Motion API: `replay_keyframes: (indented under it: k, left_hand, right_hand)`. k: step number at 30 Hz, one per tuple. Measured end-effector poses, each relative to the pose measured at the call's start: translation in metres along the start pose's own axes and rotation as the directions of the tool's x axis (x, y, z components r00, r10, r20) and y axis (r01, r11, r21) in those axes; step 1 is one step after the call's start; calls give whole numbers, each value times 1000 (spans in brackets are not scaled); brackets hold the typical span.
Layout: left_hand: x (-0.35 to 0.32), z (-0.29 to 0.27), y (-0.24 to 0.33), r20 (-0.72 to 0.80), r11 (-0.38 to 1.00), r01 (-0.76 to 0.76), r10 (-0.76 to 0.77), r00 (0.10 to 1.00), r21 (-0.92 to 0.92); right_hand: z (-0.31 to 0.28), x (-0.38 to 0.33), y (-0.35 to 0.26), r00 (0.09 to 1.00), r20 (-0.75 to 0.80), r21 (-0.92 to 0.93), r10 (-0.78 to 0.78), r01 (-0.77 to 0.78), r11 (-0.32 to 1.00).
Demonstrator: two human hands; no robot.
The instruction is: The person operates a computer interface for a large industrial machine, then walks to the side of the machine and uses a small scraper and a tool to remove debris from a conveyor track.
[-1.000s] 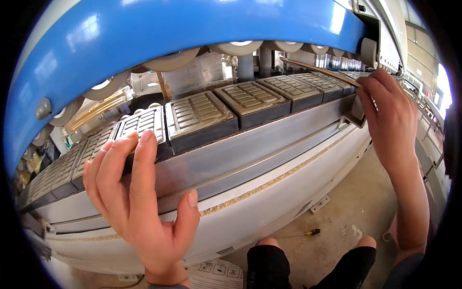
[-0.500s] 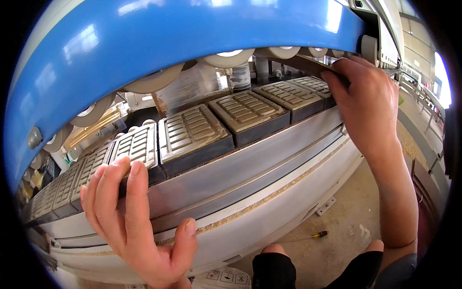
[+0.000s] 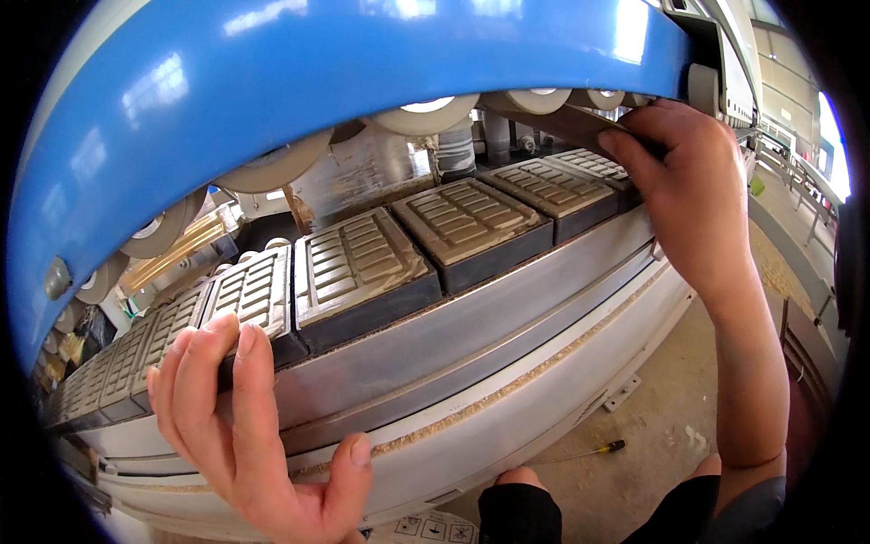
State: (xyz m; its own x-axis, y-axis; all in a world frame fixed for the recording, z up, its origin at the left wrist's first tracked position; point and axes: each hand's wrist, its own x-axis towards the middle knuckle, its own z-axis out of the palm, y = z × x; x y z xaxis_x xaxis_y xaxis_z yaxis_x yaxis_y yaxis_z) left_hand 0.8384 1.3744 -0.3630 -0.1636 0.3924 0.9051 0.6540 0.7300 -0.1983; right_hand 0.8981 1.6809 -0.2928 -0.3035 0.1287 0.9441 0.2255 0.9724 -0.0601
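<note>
My right hand (image 3: 696, 186) is closed on the end of a thin, flat brown strip (image 3: 573, 125). The strip reaches leftward between the pale rollers (image 3: 426, 118) above and the row of ridged, dark-sided conveyor pads (image 3: 362, 261) below. Its far end is hidden behind the rollers. At the near left, my left hand (image 3: 249, 444) is raised with fingers stretched and thumb apart, holding nothing. Its fingertips overlap the front edge of the pads in the picture; whether they touch, I cannot tell.
A glossy blue cover (image 3: 362, 63) curves over the rollers. In front of the pads runs a metal rail (image 3: 507, 326), with sawdust along a lower ledge. On the floor lies a screwdriver (image 3: 613, 447) with a yellow and black handle. Printed packaging (image 3: 433, 528) sits at the bottom.
The view has shifted slightly, so the machine sits a little differently in the picture. Both hands keep nearly the same pose, the right one still gripping the strip.
</note>
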Motion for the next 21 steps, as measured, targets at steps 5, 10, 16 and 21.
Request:
replay_keyframes:
  k: [5, 10, 16, 21]
  left_hand:
    - [1, 1, -1, 3, 999, -23, 23, 1000, -39]
    - [1, 0, -1, 13, 999, -36, 37, 999, -31]
    - [-5, 1, 4, 47, 997, 39, -42, 998, 72]
    - [-7, -7, -5, 146, 992, -21, 2, 989, 127]
  right_hand:
    - [0, -1, 7, 998, 13, 37, -56, 55, 998]
    - [1, -1, 11, 997, 25, 51, -73, 71, 996]
    - [-1, 0, 13, 994, 24, 50, -111, 109, 993]
    - [1, -1, 19, 977, -41, 0, -209, 210, 978]
